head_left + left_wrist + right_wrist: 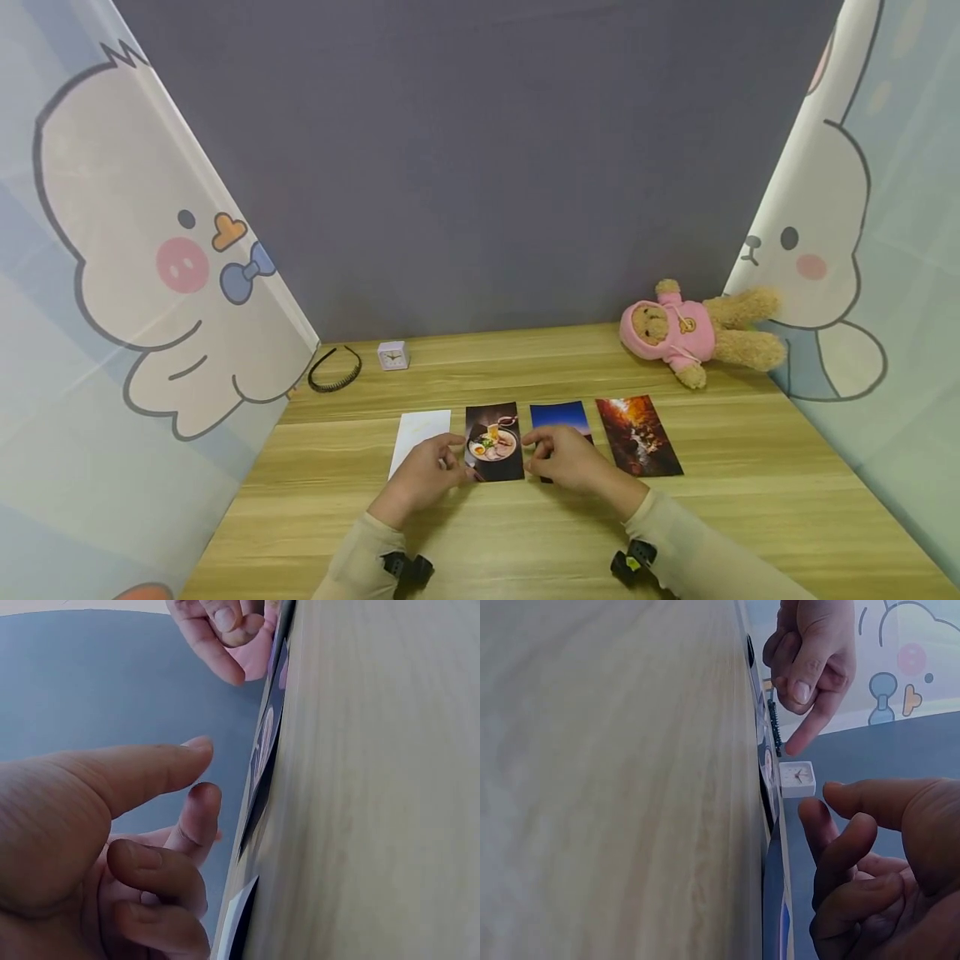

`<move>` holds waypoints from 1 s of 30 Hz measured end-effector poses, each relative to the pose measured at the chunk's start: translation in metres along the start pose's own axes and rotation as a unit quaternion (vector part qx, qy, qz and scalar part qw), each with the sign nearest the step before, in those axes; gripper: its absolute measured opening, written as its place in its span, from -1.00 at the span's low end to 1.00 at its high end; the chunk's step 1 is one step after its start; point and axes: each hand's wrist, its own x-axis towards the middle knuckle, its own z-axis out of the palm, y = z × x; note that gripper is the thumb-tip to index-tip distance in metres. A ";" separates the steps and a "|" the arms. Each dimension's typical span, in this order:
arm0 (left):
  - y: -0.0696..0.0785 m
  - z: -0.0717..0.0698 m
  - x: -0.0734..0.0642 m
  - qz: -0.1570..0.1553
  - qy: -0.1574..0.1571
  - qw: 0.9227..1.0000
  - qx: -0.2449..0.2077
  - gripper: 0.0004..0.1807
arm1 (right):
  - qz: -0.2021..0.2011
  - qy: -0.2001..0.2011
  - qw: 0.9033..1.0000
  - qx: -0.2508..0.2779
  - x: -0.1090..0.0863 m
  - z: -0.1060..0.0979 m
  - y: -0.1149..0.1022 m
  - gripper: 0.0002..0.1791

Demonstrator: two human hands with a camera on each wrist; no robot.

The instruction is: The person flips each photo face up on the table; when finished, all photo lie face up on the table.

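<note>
Four is not needed to describe the row: several photo cards lie side by side on the wooden table. A ramen-bowl photo (495, 446) lies between my two hands. My left hand (427, 475) hovers at its left edge, partly over a whitish card (418, 428); thumb and index finger stretch out, the other fingers bend loosely. On the ramen photo's right side, my right hand (566, 458) covers part of a blue-sky photo (558, 413). A gap shows between thumb and index finger of the right hand (885, 862), nothing in it. Rightmost is a red autumn-stream photo (636, 433).
At the back left are a black headband (335, 386) and a small white-lilac clock (393, 356). A teddy bear in a pink hoodie (693, 329) lies at the back right. A grey wall (487, 183) stands behind, cartoon-printed curtains at both sides.
</note>
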 end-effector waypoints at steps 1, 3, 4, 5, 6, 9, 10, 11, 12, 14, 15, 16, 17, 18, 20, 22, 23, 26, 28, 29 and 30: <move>-0.001 -0.001 0.000 0.003 0.004 1.000 0.003 -0.37 | -0.001 0.000 1.000 -0.002 0.000 0.000 0.000 -0.63; -0.002 -0.003 0.000 0.008 0.013 1.000 0.012 -0.42 | -0.008 0.000 1.000 -0.008 0.001 -0.001 0.000 -0.66; -0.003 -0.004 0.000 0.011 0.019 1.000 0.016 -0.45 | -0.011 -0.002 1.000 -0.014 0.001 -0.001 0.000 -0.67; -0.004 -0.006 0.000 0.013 0.024 0.999 0.018 -0.47 | -0.014 -0.003 1.000 -0.017 0.002 -0.001 0.000 -0.67; -0.005 -0.007 0.000 0.016 0.030 0.999 0.018 -0.49 | -0.018 -0.004 1.000 -0.021 0.002 -0.001 -0.001 -0.68; -0.010 -0.010 -0.001 0.024 0.041 0.999 0.011 -0.56 | -0.031 -0.005 0.999 -0.033 0.004 -0.001 -0.004 -0.70; -0.011 -0.012 -0.001 0.027 0.044 0.999 0.009 -0.58 | -0.032 -0.004 0.999 -0.038 0.005 -0.001 -0.006 -0.70; -0.013 -0.013 -0.002 0.030 0.046 0.998 0.007 -0.60 | -0.034 -0.002 0.998 -0.043 0.005 -0.001 -0.007 -0.70; -0.015 -0.015 -0.002 0.034 0.048 0.998 0.006 -0.61 | -0.036 0.000 0.998 -0.048 0.006 -0.001 -0.009 -0.70; -0.020 -0.019 -0.003 0.037 0.050 0.998 0.008 -0.64 | -0.040 0.003 0.998 -0.057 0.008 0.000 -0.012 -0.69; -0.022 -0.021 -0.003 0.039 0.052 0.998 0.010 -0.65 | -0.042 0.004 0.997 -0.062 0.009 0.001 -0.013 -0.68; -0.024 -0.023 -0.003 0.041 0.055 0.998 0.013 -0.66 | -0.045 0.004 0.997 -0.066 0.011 0.002 -0.014 -0.67; -0.026 -0.026 -0.004 0.042 0.057 0.997 0.015 -0.67 | -0.048 0.003 0.996 -0.071 0.012 0.003 -0.014 -0.67; -0.028 -0.028 -0.004 0.043 0.060 0.997 0.016 -0.68 | -0.050 0.002 0.996 -0.074 0.014 0.004 -0.015 -0.66; -0.033 -0.033 -0.005 0.043 0.062 0.997 0.013 -0.68 | -0.054 -0.002 0.996 -0.078 0.017 0.006 -0.016 -0.65; -0.038 -0.038 -0.006 0.046 0.065 0.997 0.010 -0.69 | -0.057 -0.006 0.995 -0.079 0.019 0.009 -0.017 -0.63; -0.040 -0.041 -0.006 0.048 0.065 0.997 0.007 -0.68 | -0.058 -0.007 0.995 -0.081 0.021 0.011 -0.017 -0.63; -0.049 -0.049 -0.009 0.056 0.061 0.997 0.007 -0.66 | -0.064 -0.013 0.994 -0.083 0.025 0.016 -0.019 -0.61; -0.054 -0.054 -0.012 0.063 0.055 0.996 0.008 -0.63 | -0.070 -0.014 0.994 -0.086 0.027 0.019 -0.021 -0.60; -0.056 -0.057 -0.014 0.065 0.052 0.996 0.007 -0.62 | -0.070 -0.016 0.994 -0.088 0.029 0.021 -0.021 -0.59; -0.059 -0.059 -0.015 0.066 0.051 0.996 0.008 -0.61 | -0.072 -0.017 0.993 -0.088 0.030 0.022 -0.022 -0.59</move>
